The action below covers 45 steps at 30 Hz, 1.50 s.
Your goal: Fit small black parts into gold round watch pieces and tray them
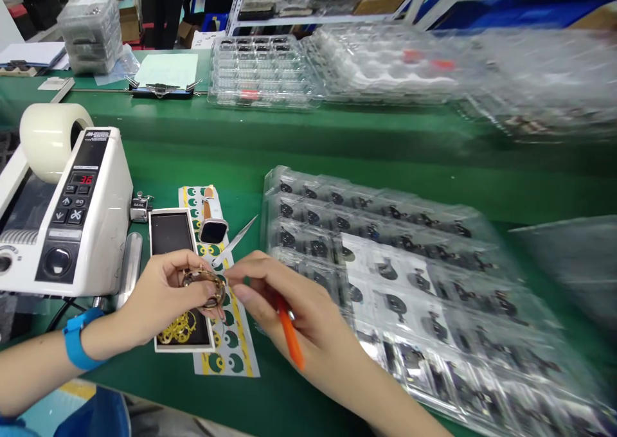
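My left hand [166, 292], with a blue band at the wrist, pinches a small round metal part [212, 289] that looks like a watch case. Close beside it, my right hand [284, 302] has thumb and forefinger together at the part's right edge; whether they touch it I cannot tell. An orange-handled tool [291, 342] is tucked in the right hand. Under my left hand lies a white-rimmed black tray [171, 231] with yellow rings [179, 328] in it. A smartwatch [213, 232] and a pointed silver blade [236, 241] rest on a sticker sheet [236, 347].
A white tape dispenser [81, 218] stands at the left, a small metal counter [141, 207] beside it. Clear plastic trays [385, 212] holding black round parts cover the right side. More trays [260, 71] and a clipboard [164, 77] lie on the ledge behind.
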### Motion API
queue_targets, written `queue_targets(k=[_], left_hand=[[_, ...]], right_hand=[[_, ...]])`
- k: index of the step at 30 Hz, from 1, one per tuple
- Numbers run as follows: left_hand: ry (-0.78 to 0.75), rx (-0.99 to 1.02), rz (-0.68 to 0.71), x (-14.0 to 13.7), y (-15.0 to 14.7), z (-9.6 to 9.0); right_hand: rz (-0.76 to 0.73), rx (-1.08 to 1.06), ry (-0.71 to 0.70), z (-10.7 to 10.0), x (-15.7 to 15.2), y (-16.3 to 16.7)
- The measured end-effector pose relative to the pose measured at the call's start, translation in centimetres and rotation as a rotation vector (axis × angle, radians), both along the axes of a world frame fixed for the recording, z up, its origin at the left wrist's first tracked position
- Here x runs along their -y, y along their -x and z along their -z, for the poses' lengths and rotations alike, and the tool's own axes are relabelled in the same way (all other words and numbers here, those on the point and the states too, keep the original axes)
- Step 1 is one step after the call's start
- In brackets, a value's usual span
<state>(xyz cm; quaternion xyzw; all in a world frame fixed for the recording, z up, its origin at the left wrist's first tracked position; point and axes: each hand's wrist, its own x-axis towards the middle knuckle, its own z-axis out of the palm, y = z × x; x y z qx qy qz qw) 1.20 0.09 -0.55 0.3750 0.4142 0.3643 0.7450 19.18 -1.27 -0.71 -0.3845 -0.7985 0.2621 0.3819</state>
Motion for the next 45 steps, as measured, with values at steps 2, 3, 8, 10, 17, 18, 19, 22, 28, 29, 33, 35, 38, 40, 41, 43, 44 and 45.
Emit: queue_targets(k=[2,3,8,10,17,18,19,22,28,29,33,35,38,40,41,43,44,45], left_hand=[[0.006,-0.010,0.034,0.0,-0.1,-0.1],[-0.001,-0.030,0.041,0.0,-0.1,-0.2],[-0.076,-0.107,0.061,0.0,-0.2,-0.2],[-0.096,-0.130,0.083,0.0,-0.2,-0.2],[-0.075,-0.065,0.078,-0.2,0.2,-0.3],[-0.088,-0.064,0.080,-0.3,0.2,-0.3],[-0.105,-0.067,0.084,-0.3,0.2,-0.3],[-0.199,-0.122,0.060,-0.1,0.4,0.0],[-1.078,-0.636,-0.160,0.3,0.6,1.8],[-1.182,-0.689,-0.134,0.4,0.6,2.0],[-1.205,-0.787,-0.020,2.3,1.0,1.6],[-1.097,-0.789,-0.082,4.5,1.8,1.3],[-0.711,-0.529,-0.343,8.4,4.1,1.5],[-0.411,-0.315,-0.603,10.2,6.2,1.8],[-0.306,-0.260,-0.724,10.7,7.3,1.9],[-0.201,-0.260,-0.882,10.9,9.2,1.9],[-0.192,-0.286,-0.914,10.6,9.9,1.7],[-0.198,-0.314,-0.926,10.3,10.4,1.4]], right_hand=[[-0.088,-0.004,0.027,0.2,-0.2,0.0],[-0.106,-0.007,0.013,0.3,-0.2,0.1],[-0.120,0.037,0.007,0.4,0.1,0.4],[-0.123,0.018,0.106,0.3,0.3,0.5],[-0.117,0.005,0.418,-0.3,0.2,0.1],[-0.116,0.001,0.422,-0.2,0.2,0.1],[-0.113,-0.009,0.423,-0.2,0.2,0.1],[-0.059,-0.058,0.448,0.2,0.2,0.5],[-0.022,-0.397,0.647,0.5,0.8,1.6],[-0.048,-0.476,0.692,0.4,0.9,1.8],[-0.046,-0.568,0.662,0.4,1.3,1.8],[0.000,-0.462,0.432,0.7,1.3,1.5],[0.087,-0.218,-0.019,1.5,1.3,1.1],[0.119,-0.069,-0.191,2.0,1.5,1.0],[0.127,-0.010,-0.216,2.2,1.7,1.0],[0.155,0.039,-0.232,2.7,2.2,1.1],[0.167,0.039,-0.235,3.0,2.4,1.2],[0.178,0.024,-0.236,3.2,2.6,1.2]])
